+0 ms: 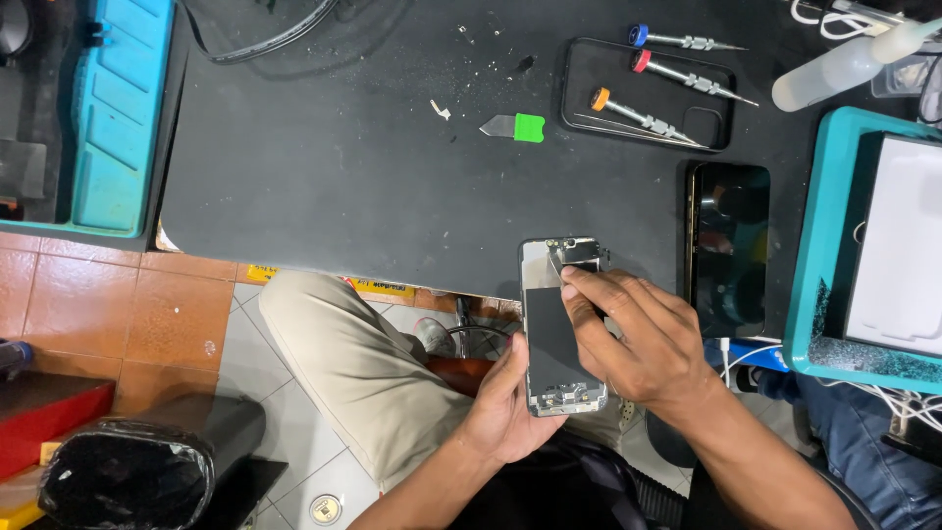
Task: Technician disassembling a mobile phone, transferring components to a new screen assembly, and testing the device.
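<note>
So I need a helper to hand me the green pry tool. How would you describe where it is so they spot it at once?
Start at the big black work mat. Near its top middle, just left of the black phone case that holds three screwdrivers, lies the pry tool. It is flat, with a bright green handle and a thin metal blade, the only green thing on the mat.

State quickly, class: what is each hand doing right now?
Left hand: closed around the lower end of the opened phone.
Right hand: fingertip pressing a small metal part at the phone's top; grip cannot be told.
</note>
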